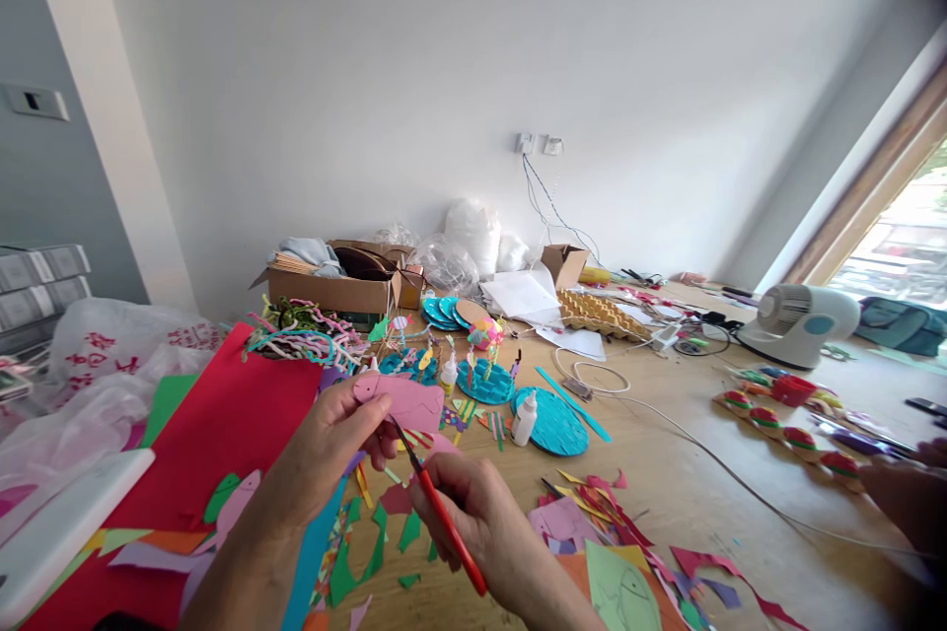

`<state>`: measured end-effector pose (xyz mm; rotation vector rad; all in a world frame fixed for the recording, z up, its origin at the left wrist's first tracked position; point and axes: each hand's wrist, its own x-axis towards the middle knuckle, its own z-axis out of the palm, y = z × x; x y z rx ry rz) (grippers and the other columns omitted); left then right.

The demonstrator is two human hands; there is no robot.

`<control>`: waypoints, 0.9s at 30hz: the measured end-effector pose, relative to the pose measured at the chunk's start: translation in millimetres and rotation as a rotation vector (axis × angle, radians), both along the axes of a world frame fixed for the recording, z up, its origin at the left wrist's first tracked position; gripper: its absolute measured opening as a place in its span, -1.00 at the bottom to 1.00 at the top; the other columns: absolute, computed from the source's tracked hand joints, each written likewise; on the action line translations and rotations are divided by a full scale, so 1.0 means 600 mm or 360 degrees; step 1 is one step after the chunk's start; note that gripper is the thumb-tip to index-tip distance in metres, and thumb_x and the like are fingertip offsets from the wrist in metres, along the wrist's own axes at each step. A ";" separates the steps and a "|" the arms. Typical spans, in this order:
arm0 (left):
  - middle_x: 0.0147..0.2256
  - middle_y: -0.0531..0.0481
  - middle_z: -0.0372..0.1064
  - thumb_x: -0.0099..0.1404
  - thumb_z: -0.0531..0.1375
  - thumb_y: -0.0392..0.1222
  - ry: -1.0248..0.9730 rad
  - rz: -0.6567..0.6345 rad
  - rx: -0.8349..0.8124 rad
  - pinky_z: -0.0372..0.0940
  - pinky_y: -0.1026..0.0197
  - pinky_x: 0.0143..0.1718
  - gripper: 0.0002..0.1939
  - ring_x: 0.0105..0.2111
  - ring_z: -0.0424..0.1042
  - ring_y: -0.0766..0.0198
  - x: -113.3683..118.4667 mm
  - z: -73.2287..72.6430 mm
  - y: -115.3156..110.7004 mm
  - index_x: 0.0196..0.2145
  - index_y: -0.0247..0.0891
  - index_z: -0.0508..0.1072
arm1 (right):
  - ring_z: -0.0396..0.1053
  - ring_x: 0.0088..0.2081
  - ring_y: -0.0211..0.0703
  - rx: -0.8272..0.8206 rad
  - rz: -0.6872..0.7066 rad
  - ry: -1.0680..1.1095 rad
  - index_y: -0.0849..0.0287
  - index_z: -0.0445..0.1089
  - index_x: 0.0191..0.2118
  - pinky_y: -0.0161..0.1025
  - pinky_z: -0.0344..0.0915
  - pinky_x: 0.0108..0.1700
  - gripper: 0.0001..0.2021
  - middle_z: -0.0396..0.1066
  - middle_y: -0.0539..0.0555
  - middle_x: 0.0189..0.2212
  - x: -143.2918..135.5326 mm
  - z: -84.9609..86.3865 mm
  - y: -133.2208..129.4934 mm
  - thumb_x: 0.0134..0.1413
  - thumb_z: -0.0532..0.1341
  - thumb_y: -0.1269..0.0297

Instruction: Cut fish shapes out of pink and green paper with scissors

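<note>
My left hand [344, 424] pinches a piece of pink paper [414, 402] with a fish outline drawn on it. My right hand [470, 508] is closed around the red handles of a pair of scissors [442, 511]. The dark blades point up and left, close to the paper's lower edge by my left fingertips. Whether the blades touch the paper is hard to tell. Below my hands lie green paper scraps [359, 562]. A green sheet with a drawn fish [621, 592] rests at the lower right.
Red paper [214, 424] covers the left side. Glue bottles [525, 419] stand by blue discs [558, 424]. A cardboard box [332, 291] sits behind. At right are a white fan [799, 323], a cable and another person's hand [899, 488].
</note>
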<state>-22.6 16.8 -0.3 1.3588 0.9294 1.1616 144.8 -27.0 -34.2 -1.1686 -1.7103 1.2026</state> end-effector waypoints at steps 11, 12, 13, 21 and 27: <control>-0.70 0.08 0.41 0.07 0.23 -0.07 0.0039 0.0023 -0.0028 0.27 0.36 -0.65 -0.78 -0.69 0.32 0.38 0.002 0.000 0.000 -0.59 -0.26 0.44 | 0.00 -0.58 -0.35 0.0094 0.0009 -0.0118 0.16 0.15 -0.55 -0.36 -0.12 -0.58 -0.54 0.04 -0.10 -0.64 0.004 0.004 -0.001 0.16 0.15 -0.10; -0.70 0.08 0.41 0.07 0.23 -0.06 0.0044 0.0024 -0.0029 0.26 0.36 -0.65 -0.78 -0.69 0.32 0.38 0.002 0.001 -0.001 -0.59 -0.26 0.44 | 0.00 -0.58 -0.35 0.0099 0.0007 -0.0125 0.16 0.16 -0.54 -0.36 -0.11 -0.57 -0.55 0.05 -0.10 -0.64 0.004 0.003 -0.002 0.17 0.15 -0.09; -0.71 0.09 0.41 0.06 0.22 -0.06 0.0046 0.0023 -0.0028 0.26 0.37 -0.65 -0.77 -0.70 0.32 0.38 0.003 0.003 -0.001 -0.59 -0.26 0.43 | 0.00 -0.58 -0.35 0.0103 0.0004 -0.0127 0.16 0.16 -0.54 -0.36 -0.11 -0.57 -0.55 0.05 -0.10 -0.64 0.005 0.003 -0.002 0.18 0.15 -0.09; -0.71 0.09 0.39 0.05 0.21 -0.05 0.0081 0.0027 -0.0013 0.25 0.38 -0.66 -0.76 -0.69 0.32 0.38 0.004 0.007 -0.004 -0.61 -0.25 0.42 | -0.02 -0.57 -0.35 0.0079 0.0008 -0.0120 0.16 0.16 -0.54 -0.37 -0.12 -0.57 -0.53 0.06 -0.10 -0.64 0.004 0.002 -0.003 0.16 0.15 -0.12; -0.70 0.09 0.39 0.08 0.21 -0.06 0.0075 0.0011 -0.0012 0.24 0.38 -0.65 -0.77 -0.68 0.32 0.38 0.003 0.002 -0.002 -0.59 -0.25 0.43 | -0.04 -0.58 -0.36 0.0069 -0.0003 -0.0120 0.16 0.13 -0.55 -0.36 -0.13 -0.58 -0.49 0.02 -0.11 -0.64 0.004 0.008 -0.005 0.13 0.15 -0.19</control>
